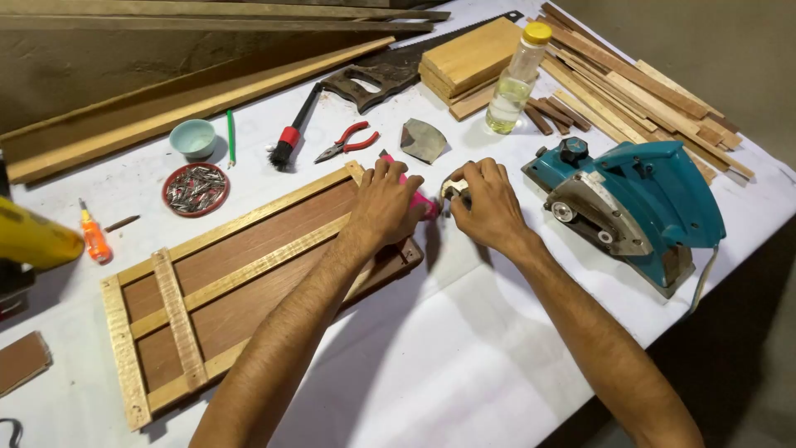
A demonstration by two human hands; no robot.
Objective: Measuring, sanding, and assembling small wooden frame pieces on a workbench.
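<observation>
Both hands are down at the middle of the white-covered counter (464,348), working close together. The left hand (383,207) has its fingers (390,170) curled shut over a bright pink object (421,202), only a pink sliver of it peeking out at the hand's 3 o'clock; what that object is, I cannot tell. Just beside it, at 3 o'clock, the right hand (489,207) pinches a small pale, roundish piece (453,191), fingers closed tight around it, the two hands nearly touching. The left hand rests on the upper right corner of a flat rectangular brown wooden panel with light wood strips forming a frame (249,286), which runs off toward 8 o'clock. At 3 o'clock of the right hand sits a teal electric hand planer with a grey metal base (634,207), near the wrist. Up at 12 o'clock lies a grey curved shard (423,139), with red-handled pliers (347,141) and a black brush with a red band (292,133) at 11 o'clock. Further out at 10 o'clock, a round red lid full of metal nails (195,189) and a small pale green bowl (193,137). At 1 o'clock stands a clear plastic bottle with a yellow cap (516,79) beside a stack of light wooden boards (468,58).
</observation>
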